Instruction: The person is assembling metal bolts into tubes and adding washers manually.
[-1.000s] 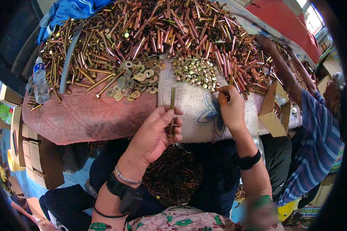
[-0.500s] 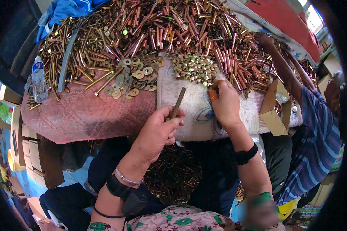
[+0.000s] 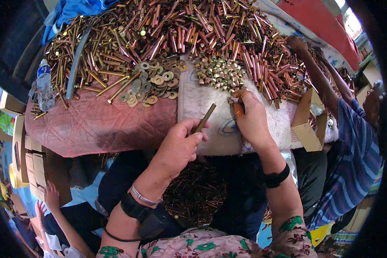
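My left hand (image 3: 182, 144) is closed around a bolt (image 3: 207, 117). Its threaded end points up and to the right, and the lower end is hidden in my fingers. To the right, my right hand (image 3: 251, 118) has thumb and forefinger pinched together just below a pile of small brassy cone-shaped nuts (image 3: 219, 73). Whatever lies between those fingertips is too small to make out. An orange band wraps one of its fingers. Flat metal washers (image 3: 157, 81) lie heaped to the left of the nuts.
Long bolts (image 3: 101, 64) and coppery tubes (image 3: 202, 26) cover the back of the padded surface (image 3: 103, 124). A plastic bottle (image 3: 44, 86) stands at left, an open cardboard box (image 3: 307, 120) at right. A co-worker's arm (image 3: 316, 75) reaches in from the right; another person's hands (image 3: 51, 198) show lower left.
My right hand has drawn slightly back from the nuts, its fingertips now pinched. The bolt in my left hand has tilted further to the right. Another person's hands have appeared at lower left.
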